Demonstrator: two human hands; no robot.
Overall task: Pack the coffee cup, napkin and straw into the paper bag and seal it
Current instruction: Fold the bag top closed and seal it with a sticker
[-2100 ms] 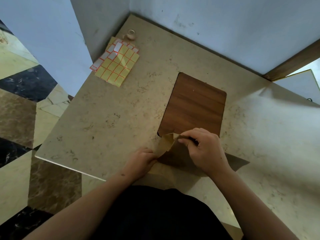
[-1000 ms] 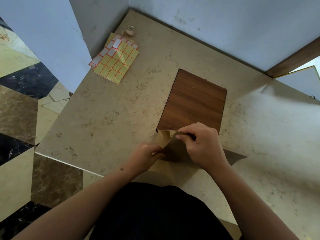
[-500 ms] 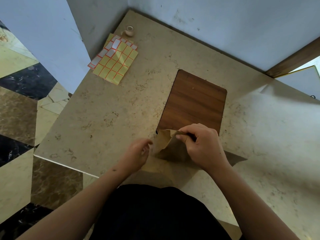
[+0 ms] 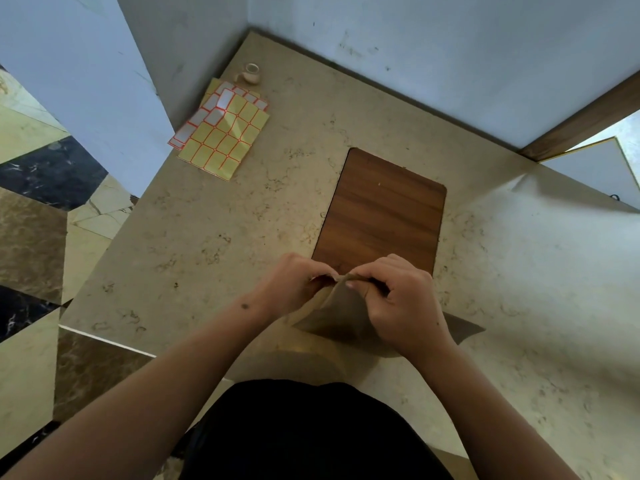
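Hands meet at the lower centre of the frame over the paper bag [image 4: 341,315], which stands at the near edge of the table [image 4: 214,237]. The left hand [image 4: 294,280] and the right hand [image 4: 398,296] each pinch the bag's top edge between curled fingers and thumb, probably to bring the mouth together and fold it for sealing. Cup, napkin and straw are not visible; whether they are inside cannot be told. Just beyond the hands, mid-frame, lies a wooden board [image 4: 381,216]. Toward the upper left sit sheets of yellow labels [image 4: 223,133] and, beyond them, a small tape roll [image 4: 250,74], seemingly kept within reach for the seal.
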